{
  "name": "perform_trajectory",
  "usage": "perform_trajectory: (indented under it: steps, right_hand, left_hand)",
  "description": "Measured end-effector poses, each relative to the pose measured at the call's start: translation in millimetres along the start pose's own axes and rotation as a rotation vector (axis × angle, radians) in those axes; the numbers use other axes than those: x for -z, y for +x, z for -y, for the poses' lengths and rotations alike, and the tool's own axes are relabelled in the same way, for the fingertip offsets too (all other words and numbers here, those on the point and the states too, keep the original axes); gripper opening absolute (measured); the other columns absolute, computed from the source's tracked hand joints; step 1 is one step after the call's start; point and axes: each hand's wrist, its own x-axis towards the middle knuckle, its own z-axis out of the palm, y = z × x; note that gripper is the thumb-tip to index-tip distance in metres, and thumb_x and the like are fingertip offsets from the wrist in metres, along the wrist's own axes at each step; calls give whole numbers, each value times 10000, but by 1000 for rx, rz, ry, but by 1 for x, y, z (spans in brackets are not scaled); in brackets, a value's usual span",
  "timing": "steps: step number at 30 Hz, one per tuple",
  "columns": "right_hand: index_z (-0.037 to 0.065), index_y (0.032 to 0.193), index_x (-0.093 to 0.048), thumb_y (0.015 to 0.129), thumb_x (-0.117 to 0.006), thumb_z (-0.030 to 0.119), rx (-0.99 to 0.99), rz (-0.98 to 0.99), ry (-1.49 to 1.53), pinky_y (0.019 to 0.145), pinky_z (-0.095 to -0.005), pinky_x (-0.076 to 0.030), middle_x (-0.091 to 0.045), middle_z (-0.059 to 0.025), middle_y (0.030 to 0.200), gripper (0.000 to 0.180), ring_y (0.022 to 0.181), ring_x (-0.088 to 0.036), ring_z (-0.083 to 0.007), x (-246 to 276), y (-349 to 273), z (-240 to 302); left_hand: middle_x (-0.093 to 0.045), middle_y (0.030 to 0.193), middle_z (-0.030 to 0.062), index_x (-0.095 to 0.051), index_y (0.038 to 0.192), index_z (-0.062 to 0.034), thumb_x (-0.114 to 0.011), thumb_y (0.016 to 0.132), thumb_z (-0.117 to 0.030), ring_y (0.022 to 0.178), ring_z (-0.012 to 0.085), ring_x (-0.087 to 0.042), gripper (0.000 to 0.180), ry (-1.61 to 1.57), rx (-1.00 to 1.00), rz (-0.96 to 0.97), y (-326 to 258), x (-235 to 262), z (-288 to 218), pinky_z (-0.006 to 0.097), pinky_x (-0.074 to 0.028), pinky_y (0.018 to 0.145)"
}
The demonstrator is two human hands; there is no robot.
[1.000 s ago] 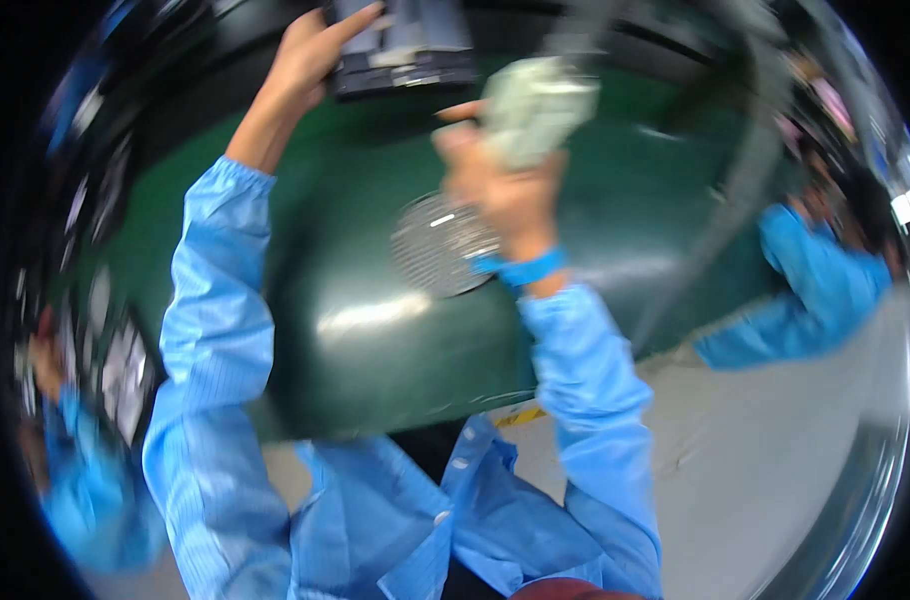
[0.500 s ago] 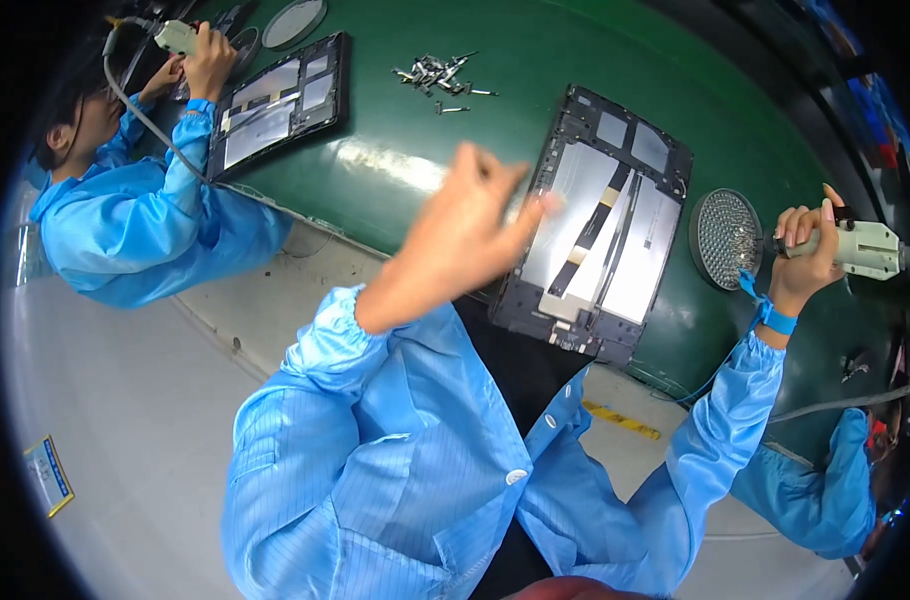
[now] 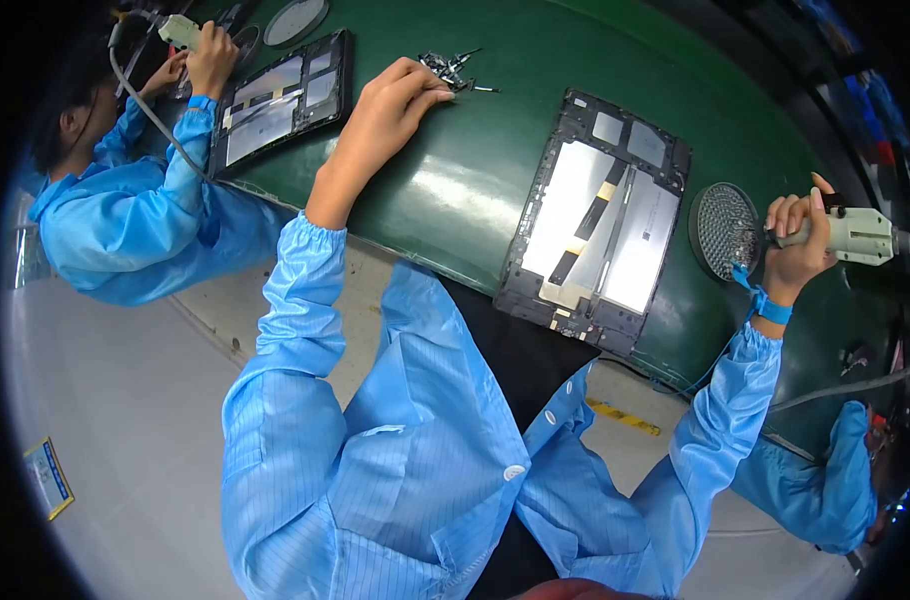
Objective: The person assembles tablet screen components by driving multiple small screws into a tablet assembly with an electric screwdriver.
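Observation:
At the near edge of a pile of small black-and-silver parts [image 3: 447, 66], my left hand [image 3: 390, 100] is closed, its fingertips pinched low at the table. Whatever they hold is hidden behind the fingers. My right hand [image 3: 798, 240] is wrapped round a pale electric screwdriver [image 3: 860, 237], with the tool's front end pointing left at a round dish [image 3: 723, 225] of small screws. Between my hands lies an opened tablet-like device [image 3: 600, 225], its black frame showing silver panels and a dark ribbon strip with tan ends. Neither hand touches it.
On the left, a person in a blue smock holds another pale screwdriver [image 3: 180, 32] beside a second opened device [image 3: 280, 105]. A round dish [image 3: 295, 20] stands behind it. A blue wrist strap [image 3: 773, 308] with a cord is on my right wrist. Another blue sleeve [image 3: 820, 480] shows at far right.
My left hand has swung left and away from above the device to the pile of parts, and its fingers have closed. My right hand and screwdriver have barely moved.

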Motion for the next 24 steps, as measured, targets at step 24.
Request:
perform_trajectory:
  steps: [24]
  right_hand:
    - [-126,1187,-586,975,-536,65,-11,17,4,475,-326,-398,-410,-27,584,290,460,-413,-131,-7,-5,12]
  left_hand:
    - [-763,936,69,-751,1109,-33,-734,962,-188,822,139,-710,214,-424,91,128,74,-80,-56,278,-566,766]
